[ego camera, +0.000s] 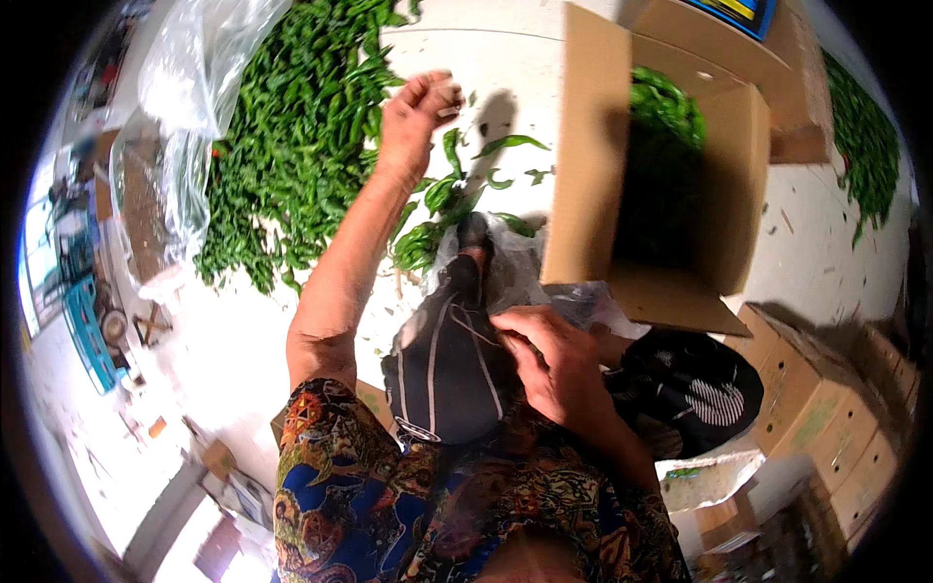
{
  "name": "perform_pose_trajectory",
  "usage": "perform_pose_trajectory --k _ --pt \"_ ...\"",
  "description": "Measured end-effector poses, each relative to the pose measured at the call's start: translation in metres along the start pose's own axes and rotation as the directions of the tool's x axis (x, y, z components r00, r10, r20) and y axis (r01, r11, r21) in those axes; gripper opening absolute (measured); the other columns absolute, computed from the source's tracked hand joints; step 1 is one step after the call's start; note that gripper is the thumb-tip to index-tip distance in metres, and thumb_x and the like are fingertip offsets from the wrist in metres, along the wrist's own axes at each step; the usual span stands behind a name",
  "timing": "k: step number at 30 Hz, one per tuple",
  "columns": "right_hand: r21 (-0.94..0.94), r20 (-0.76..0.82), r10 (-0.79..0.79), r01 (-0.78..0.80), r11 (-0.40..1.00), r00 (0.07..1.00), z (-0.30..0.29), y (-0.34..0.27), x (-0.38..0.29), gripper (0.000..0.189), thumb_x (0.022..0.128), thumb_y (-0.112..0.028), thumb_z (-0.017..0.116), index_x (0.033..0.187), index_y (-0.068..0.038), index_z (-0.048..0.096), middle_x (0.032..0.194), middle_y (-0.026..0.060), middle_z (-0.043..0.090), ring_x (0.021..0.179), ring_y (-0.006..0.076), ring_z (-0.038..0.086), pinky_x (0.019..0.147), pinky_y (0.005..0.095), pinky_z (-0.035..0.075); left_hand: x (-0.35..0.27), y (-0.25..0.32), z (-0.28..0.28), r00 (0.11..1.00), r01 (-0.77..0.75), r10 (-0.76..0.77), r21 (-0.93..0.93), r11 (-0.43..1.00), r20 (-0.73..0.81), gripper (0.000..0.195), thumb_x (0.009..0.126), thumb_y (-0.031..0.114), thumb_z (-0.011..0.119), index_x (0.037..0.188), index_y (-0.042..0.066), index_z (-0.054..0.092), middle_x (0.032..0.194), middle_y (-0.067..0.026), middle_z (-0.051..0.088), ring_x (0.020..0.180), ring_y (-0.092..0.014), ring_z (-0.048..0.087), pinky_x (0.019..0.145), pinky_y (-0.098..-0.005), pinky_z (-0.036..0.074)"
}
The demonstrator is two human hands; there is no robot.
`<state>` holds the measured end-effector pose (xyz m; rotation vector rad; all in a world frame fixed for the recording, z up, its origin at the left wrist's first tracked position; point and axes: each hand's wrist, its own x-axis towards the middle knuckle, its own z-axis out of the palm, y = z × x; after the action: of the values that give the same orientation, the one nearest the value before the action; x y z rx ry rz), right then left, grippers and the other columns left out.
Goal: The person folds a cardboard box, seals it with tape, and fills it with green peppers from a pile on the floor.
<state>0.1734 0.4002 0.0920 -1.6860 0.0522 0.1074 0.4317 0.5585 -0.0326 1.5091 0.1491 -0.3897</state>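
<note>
My left hand (423, 106) is raised at the right edge of a large pile of green chili peppers (313, 131), its fingers curled and blurred; whether a pepper is between them cannot be made out. Bent fingers of my right hand (547, 357) are beside my knee in black trousers (452, 364), and what lies within them is hidden. A few loose peppers (441, 195) lie on the pale floor near my shoe. To the right, an open cardboard box (590, 146) holds more green peppers (667, 109), partly in shadow.
Clear plastic sheeting (211, 65) borders the pile on the left. More plastic is by my foot. Closed cardboard boxes (824, 415) stand at the lower right, with another pepper pile (864, 146) at the far right. A small folding stool (151, 324) stands at the left.
</note>
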Motion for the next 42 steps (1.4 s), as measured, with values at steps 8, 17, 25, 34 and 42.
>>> perform_pose_trajectory --k 8,17,25,34,42 --pt "-0.185 -0.104 0.452 -0.463 0.867 0.886 0.047 0.171 0.027 0.021 0.093 -0.009 0.06 0.113 -0.001 0.064 0.103 0.0204 0.067 0.092 0.0269 0.069 0.078 0.0375 0.052 -0.051 -0.177 -0.083 0.996 -0.001 0.048 0.512 0.859 -0.079 0.02 0.085 0.004 0.063 0.104 0.002 0.07 0.088 -0.0126 0.07 0.081 -0.023 0.069 0.08 -0.035 0.054" --pt "-0.637 -0.186 0.26 -0.317 0.703 0.948 0.068 0.281 0.085 0.029 0.086 -0.013 0.067 0.112 -0.002 0.06 0.103 0.0214 0.065 0.094 0.0445 0.063 0.081 0.0505 0.051 0.009 -0.173 -0.078 0.898 -0.234 0.44 0.847 0.477 0.0 0.039 0.084 0.018 0.072 0.121 0.009 0.064 0.116 -0.0192 0.062 0.114 -0.04 0.054 0.098 -0.0479 0.044" --pt "-0.815 -0.183 0.288 -0.309 0.491 0.94 0.088 0.307 0.082 0.044 0.078 -0.015 0.077 0.114 -0.004 0.054 0.116 0.0189 0.06 0.094 0.0437 0.063 0.083 0.0502 0.053 0.039 -0.199 -0.109 0.984 0.022 0.16 0.957 0.291 -0.072 0.06 0.075 0.028 0.081 0.13 0.022 0.058 0.129 -0.0193 0.051 0.118 -0.041 0.048 0.096 -0.0542 0.044" --pt "-0.467 -0.294 0.166 -0.293 0.834 0.941 0.064 0.318 0.101 0.04 0.083 0.002 0.059 0.122 0.001 0.05 0.109 0.0291 0.054 0.104 0.046 0.055 0.09 0.0538 0.044 0.046 -0.198 -0.102 0.928 -0.168 0.366 0.794 0.584 -0.073 0.058 0.077 0.021 0.08 0.131 0.015 0.06 0.094 -0.0159 0.068 0.088 -0.034 0.067 0.077 -0.0421 0.055" --pt "-0.679 -0.282 -0.008 -0.193 0.708 0.959 0.063 0.279 0.178 0.047 0.087 0.005 0.059 0.132 -0.005 0.051 0.128 0.022 0.053 0.112 0.0436 0.057 0.09 0.0481 0.049 0.045 -0.193 -0.068 0.973 -0.184 0.192 0.923 0.337 0.124 0.086 0.074 0.012 0.077 0.15 0.017 0.036 0.123 -0.019 0.059 0.095 -0.038 0.068 0.08 -0.045 0.058"
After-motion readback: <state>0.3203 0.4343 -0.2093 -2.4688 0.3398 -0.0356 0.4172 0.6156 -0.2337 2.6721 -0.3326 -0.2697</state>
